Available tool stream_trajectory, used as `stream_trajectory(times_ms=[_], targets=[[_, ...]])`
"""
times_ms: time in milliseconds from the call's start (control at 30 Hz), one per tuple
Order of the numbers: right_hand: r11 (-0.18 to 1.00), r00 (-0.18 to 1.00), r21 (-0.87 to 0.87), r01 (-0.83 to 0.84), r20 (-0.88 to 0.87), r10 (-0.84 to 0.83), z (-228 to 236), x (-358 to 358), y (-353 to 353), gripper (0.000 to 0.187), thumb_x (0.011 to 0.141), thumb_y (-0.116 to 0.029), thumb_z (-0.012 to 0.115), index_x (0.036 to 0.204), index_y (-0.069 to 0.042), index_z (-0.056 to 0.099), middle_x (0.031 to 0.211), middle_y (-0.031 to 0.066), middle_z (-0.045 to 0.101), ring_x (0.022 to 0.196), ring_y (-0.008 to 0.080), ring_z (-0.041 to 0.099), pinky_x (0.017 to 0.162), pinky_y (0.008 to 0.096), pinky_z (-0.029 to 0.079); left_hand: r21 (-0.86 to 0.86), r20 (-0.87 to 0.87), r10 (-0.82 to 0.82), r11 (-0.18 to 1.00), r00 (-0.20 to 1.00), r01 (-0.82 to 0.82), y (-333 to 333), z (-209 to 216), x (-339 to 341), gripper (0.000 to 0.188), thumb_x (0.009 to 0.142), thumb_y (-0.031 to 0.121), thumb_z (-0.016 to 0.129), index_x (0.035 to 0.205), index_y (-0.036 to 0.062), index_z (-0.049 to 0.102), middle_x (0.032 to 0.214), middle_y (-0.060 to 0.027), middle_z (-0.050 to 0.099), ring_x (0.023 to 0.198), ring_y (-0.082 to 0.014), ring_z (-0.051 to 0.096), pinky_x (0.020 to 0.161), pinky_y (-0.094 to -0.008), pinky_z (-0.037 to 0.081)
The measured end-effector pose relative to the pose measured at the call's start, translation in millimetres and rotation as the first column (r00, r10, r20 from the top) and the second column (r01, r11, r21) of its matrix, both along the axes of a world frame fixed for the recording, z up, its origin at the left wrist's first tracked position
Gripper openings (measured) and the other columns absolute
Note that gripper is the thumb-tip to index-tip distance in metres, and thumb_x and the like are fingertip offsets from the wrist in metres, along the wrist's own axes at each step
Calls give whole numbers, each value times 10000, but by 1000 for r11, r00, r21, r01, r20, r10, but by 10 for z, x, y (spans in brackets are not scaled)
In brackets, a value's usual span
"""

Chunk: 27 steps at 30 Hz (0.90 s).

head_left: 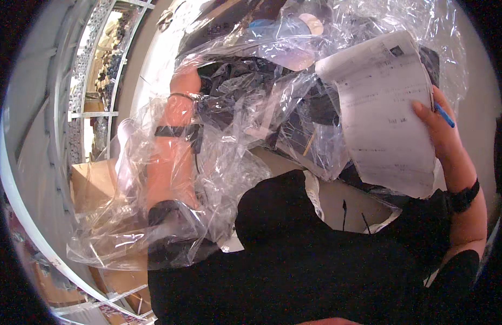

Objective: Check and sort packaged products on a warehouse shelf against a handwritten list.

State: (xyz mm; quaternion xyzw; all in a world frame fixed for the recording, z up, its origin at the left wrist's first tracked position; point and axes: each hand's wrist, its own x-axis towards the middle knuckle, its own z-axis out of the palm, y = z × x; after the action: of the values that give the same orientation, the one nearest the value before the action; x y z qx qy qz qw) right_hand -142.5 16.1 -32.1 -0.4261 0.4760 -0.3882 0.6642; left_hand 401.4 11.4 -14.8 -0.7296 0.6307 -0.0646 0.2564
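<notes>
My right hand (pixel 443 124) grips a sheaf of printed paper (pixel 386 114) at its right edge, the thumb lying on the front sheet. A blue pen (pixel 444 116) sticks out from the same hand. To the left, my left hand (pixel 187 80) reaches into a large clear plastic bag (pixel 224 157), which drapes around the forearm. The left fingers are hidden by folds of plastic and glare. Close to them lie dark items in clear wrapping (pixel 245 76). More dark, plastic-wrapped packages (pixel 310 135) sit between the hands, partly covered by the paper.
Loose clear plastic (pixel 370 16) is heaped at the far side. A cardboard box (pixel 91 181) stands at the left, below metal shelving (pixel 113 114) that holds many small goods. Dark cords (pixel 344 214) show near my body.
</notes>
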Motion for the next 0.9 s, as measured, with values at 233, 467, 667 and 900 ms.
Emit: stream_trajectory(times_ms=[233,467,667,900], targets=[[996,997,-58,-67,41,70,27,48,-44,411,846,-107,637,1226,-30,498,1062,93,611,919,188,603,787,321,509,132,101,68,988,993,-81,217,-312,-242,418,806,328,580,1162,110,600,1275,-142,488,981,-403,599,843,-493,496],[1000,1000,2,-9,13,9,78,10,-42,430,839,-123,648,1232,-33,500,1071,94,613,920,197,606,788,327,510,94,10,254,963,967,-254,389,-933,-865,497,862,309,529,1287,51,529,1470,-195,220,1285,-472,316,914,-596,424],[998,998,-50,37,-48,-39,53,-58,-20,464,832,-126,656,1254,-33,489,1106,102,609,954,203,598,831,340,499,350,221,15,932,975,-94,447,-1093,-623,412,869,283,536,1193,39,603,1497,-189,177,1263,-469,360,893,-585,454],[1000,999,12,25,24,-26,-19,-194,-59,501,831,-137,657,1279,-29,463,1129,103,596,976,206,587,850,338,488,241,-96,330,923,939,-299,353,-581,-173,370,905,213,477,1262,142,542,1345,-205,446,1014,-355,613,858,-435,503]])
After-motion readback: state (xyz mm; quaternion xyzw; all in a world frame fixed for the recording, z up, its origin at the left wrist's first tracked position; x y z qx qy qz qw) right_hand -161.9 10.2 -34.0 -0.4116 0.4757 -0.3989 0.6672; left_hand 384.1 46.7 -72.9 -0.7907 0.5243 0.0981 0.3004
